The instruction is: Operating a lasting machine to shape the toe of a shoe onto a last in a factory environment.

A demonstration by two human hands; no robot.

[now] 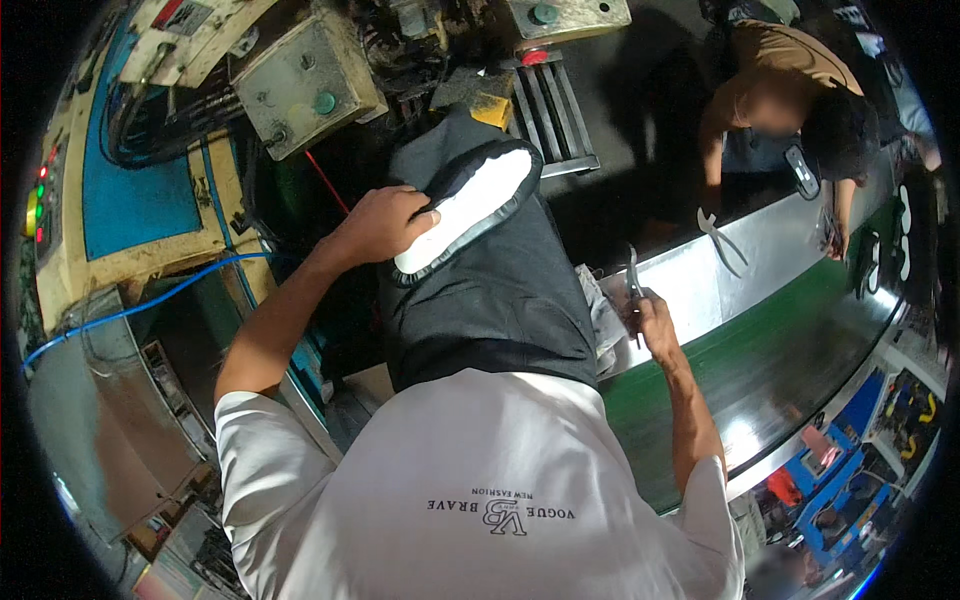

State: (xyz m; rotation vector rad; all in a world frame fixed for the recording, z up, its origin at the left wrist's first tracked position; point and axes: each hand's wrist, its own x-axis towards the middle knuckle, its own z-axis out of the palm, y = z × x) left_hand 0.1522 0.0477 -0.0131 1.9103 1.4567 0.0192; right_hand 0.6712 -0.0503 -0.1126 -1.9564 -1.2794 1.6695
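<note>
A black shoe upper with a white bottom lies bottom up across my dark-clad thighs, slanting from lower left to upper right. My left hand is closed on its near left end, the thumb on the white face and the other fingers on the dark rim. Out to the right, my right hand grips a pair of pliers by the handles, the head pointing away from me. The pliers are over the near end of a metal ledge, beside a crumpled pale wrapping.
A second pair of pliers lies on the metal ledge, which runs along a green conveyor belt. A co-worker bends over its far end. Machine control boxes stand ahead; a blue hose crosses at left.
</note>
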